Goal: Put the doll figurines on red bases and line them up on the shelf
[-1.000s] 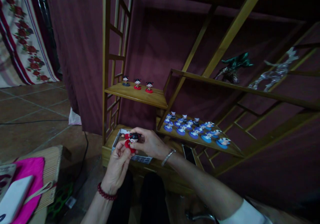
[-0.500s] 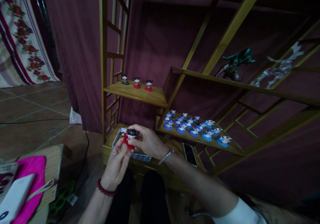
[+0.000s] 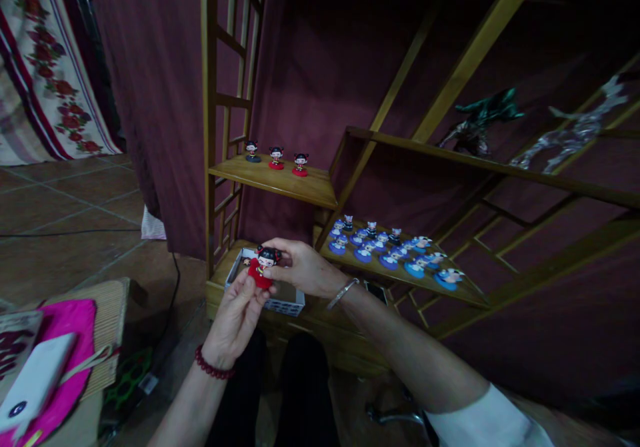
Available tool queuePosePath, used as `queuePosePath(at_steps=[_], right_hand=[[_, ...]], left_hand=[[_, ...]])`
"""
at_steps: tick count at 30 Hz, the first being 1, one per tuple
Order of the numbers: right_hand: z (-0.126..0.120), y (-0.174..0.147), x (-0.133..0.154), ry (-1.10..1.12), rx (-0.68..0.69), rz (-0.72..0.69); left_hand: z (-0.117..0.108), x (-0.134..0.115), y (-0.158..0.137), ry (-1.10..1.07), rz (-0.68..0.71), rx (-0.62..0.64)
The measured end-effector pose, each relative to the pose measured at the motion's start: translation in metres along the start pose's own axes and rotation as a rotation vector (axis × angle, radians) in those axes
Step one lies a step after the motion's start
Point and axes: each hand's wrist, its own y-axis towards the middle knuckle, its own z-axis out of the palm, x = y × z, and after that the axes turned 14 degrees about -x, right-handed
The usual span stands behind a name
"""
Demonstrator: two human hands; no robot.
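A small figurine (image 3: pixel 269 255) with black hair buns and a red base is between both hands, above a white patterned box (image 3: pixel 285 307). My left hand (image 3: pixel 237 310) pinches its red base from below. From the right, my right hand (image 3: pixel 303 268) grips its head and body with thumb and fingers. Inside the box, partly hidden by the hands, another small figure (image 3: pixel 246 262) shows at the left. On the upper left shelf (image 3: pixel 295 184) stand a dark-based figurine (image 3: pixel 252 151) and two red-based figurines (image 3: pixel 276 158).
Several blue and purple figurines (image 3: pixel 390 258) crowd the lower right shelf (image 3: pixel 470 295). Above them are a green-and-bronze statue (image 3: pixel 483 122) and a clear glass-like animal (image 3: pixel 573 130). A phone (image 3: pixel 376 292) lies behind my right wrist. At left, a white device (image 3: pixel 37 380) rests on pink cloth (image 3: pixel 83 327).
The figurine, held in both hands, has shifted slightly right and up and is a little more tilted. My right forearm now covers more of the phone. The view has shifted slightly.
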Motion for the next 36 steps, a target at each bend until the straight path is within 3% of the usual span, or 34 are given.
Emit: queuePosePath(at_steps=[12,23,36], right_hand=[[0.007,-0.005,0.0,-0.084,-0.035,-0.034],[0.006,0.008,0.008,0.224,-0.007,0.02],[0.004,0.014,0.002,0.232,0.012,-0.043]], left_hand=[[-0.007,0.003,0.001,0.006,-0.003,0.033],[0.008,-0.017,0.005,-0.013,0.045,0.031],[0.015,-0.026,0.008,-0.018,0.033,0.094]])
